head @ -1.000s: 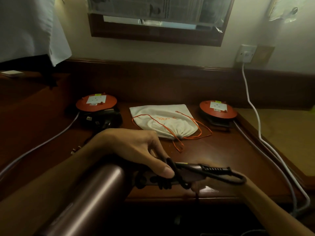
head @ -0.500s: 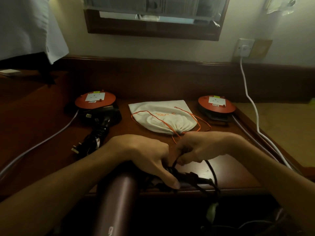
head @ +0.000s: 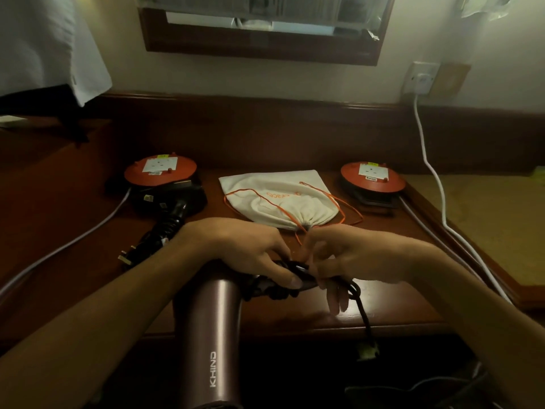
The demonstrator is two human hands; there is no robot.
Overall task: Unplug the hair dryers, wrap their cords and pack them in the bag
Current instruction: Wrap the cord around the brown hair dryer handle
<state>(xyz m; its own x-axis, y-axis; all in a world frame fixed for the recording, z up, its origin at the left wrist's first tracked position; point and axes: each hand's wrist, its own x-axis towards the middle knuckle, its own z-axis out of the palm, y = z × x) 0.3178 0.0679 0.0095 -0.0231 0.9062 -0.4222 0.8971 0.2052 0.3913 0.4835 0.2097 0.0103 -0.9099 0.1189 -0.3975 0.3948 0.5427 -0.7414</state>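
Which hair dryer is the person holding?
The brown one at the near desk edge. The left hand grips its handle while the right hand winds its cord. The black one lies untouched by the left orange reel.

Mauve dryer point(head: 211, 329), black cord point(head: 361, 308), white orange-stringed bag point(head: 277, 202)

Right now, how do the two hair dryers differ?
The bronze hair dryer is held at the desk's near edge, barrel toward the camera; the left hand grips its handle while the right hand pinches its cord. The black hair dryer lies untouched by the left orange reel. The bronze one's plug hangs off the edge; the black one's cord is already wrapped. Both are unplugged and outside the bag.
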